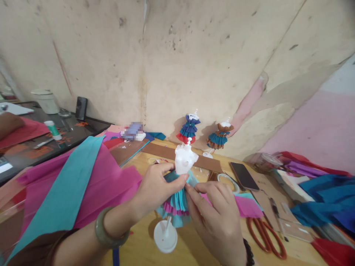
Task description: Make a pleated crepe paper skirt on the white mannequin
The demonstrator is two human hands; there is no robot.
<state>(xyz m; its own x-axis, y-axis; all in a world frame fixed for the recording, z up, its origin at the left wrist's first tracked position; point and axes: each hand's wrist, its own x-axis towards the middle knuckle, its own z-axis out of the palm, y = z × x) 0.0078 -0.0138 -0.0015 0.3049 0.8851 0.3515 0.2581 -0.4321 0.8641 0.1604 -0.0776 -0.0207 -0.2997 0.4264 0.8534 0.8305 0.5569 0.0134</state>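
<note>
A small white dress-form mannequin (184,159) tilts in front of me, its round base (165,236) toward the table's front. Around its waist sits a ruffled crepe-paper skirt (177,201) in turquoise and magenta layers. My left hand (152,183) is closed on the skirt's waist, thumb pressed across the front and fingers partly hidden behind. Thumb and index finger of my right hand (216,216) pinch the paper at the waist's right side. Whether something small lies in that pinch, I cannot make out.
Two dressed mannequins, one blue (189,127) and one brown-teal (220,138), stand by the wall. Orange-handled scissors (266,238), a phone (244,176) and a tape roll (229,183) lie right. Magenta paper (111,177) and a turquoise strip (63,188) spread left. Another person's arm (11,127) shows far left.
</note>
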